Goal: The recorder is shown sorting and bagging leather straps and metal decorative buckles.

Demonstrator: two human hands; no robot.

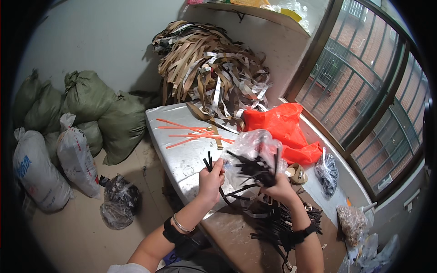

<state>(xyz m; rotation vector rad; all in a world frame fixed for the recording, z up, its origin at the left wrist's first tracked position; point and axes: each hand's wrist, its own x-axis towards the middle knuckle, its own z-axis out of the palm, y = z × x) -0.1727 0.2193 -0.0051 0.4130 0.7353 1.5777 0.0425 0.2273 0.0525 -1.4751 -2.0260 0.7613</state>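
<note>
My left hand (211,181) is closed round a few narrow black straps, whose short ends (208,160) stick up above the fist. My right hand (279,188) grips a thick bunch of black straps (255,168), its ends fanning out toward the left. Between the two hands a loose black strap hangs down in a curve. Behind the bunch sits a crumpled clear plastic bag (239,142). Below my right hand a pile of black straps with small pale buckles (284,223) lies on brown cardboard (236,232).
Orange-red strips (182,135) lie crossed on the silvery tabletop (166,113). A red plastic bag (277,125) and a tan strap roll (298,174) stand near the barred window (350,63). A large heap of tan straps (200,68) rises behind. Green sacks (123,123) and white sacks (41,170) fill the left floor.
</note>
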